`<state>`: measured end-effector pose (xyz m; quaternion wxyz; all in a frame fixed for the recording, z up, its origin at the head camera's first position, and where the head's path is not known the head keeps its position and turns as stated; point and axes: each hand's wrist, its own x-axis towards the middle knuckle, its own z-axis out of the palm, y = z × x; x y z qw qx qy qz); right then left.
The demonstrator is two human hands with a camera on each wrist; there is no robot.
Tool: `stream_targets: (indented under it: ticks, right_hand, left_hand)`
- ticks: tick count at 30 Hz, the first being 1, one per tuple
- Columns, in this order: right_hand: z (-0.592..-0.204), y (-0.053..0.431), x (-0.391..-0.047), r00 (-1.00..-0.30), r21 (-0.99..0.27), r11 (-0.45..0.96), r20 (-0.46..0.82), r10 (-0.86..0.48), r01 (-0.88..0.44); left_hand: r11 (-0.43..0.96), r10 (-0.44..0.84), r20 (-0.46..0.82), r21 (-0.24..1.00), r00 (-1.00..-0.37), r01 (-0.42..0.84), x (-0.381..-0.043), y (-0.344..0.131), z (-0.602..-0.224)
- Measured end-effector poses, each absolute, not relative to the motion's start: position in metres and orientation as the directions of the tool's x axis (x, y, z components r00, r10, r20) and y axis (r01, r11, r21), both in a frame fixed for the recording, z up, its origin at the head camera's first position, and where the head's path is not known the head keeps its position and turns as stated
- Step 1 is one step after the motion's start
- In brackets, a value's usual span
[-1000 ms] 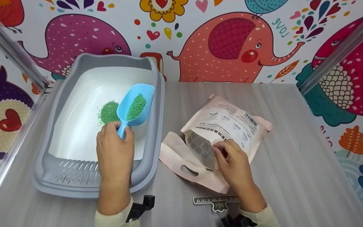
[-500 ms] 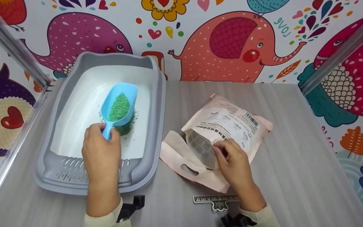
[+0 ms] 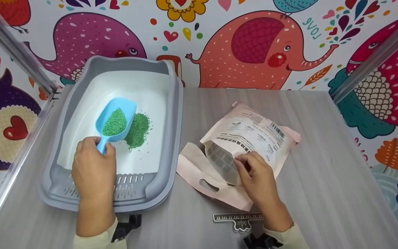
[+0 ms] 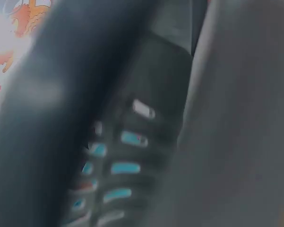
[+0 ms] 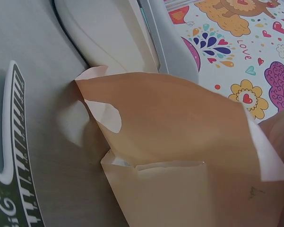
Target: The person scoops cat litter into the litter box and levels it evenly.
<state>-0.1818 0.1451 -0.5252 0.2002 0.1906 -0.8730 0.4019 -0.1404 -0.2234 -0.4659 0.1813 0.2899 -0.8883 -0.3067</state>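
Left hand point(image 3: 93, 169) gripping blue scoop point(image 3: 127, 108), green granules point(image 3: 114, 123) (head view only)

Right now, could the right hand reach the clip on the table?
Probably yes: the clip lies near the right hand, with nothing visible on top, though that hand pinches the bag and would likely need to let go first.
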Motion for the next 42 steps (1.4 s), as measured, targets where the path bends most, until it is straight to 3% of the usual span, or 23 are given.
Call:
stream_targets:
  ticks: [9,28,42]
  right_hand:
    - [-0.525,0.145,-0.182,-0.848,-0.626,0.604,0.501,-0.174,-0.494]
    - [-0.527,0.144,-0.182,-0.841,-0.621,0.598,0.510,-0.182,-0.507]
    - [-0.526,0.146,-0.182,-0.849,-0.634,0.591,0.494,-0.186,-0.498]
  left_hand:
    - [0.701,-0.626,0.180,0.556,-0.758,-0.447,-0.135,-0.240,-0.478]
    - [0.735,-0.612,0.170,0.483,-0.773,-0.476,-0.127,-0.258,-0.492]
    - [0.787,-0.568,0.241,0.441,-0.787,-0.433,-0.128,-0.255,-0.495]
